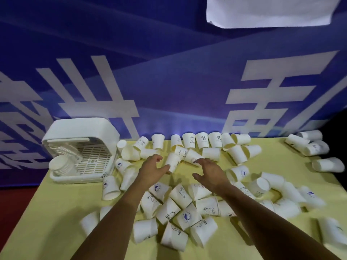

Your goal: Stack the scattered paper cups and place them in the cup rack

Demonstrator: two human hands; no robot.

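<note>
Both hands reach out over the yellow bench [62, 199]: the left hand [152, 170] and the right hand [211, 170] have fingers spread and loosely bent, holding nothing. Paper cups [181, 196] lie scattered all round, mostly tipped, some hidden under the forearms. The left thumb sits just beside one tipped cup [172, 162] (contact is hard to judge). The white cup rack [82, 128], far left, holds a stack [62, 165]; cups at the right edge blur

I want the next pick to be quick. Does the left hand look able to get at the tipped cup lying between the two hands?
Probably yes: the left hand is open, its thumb right by the tipped cup, with nothing visible between them.
</note>
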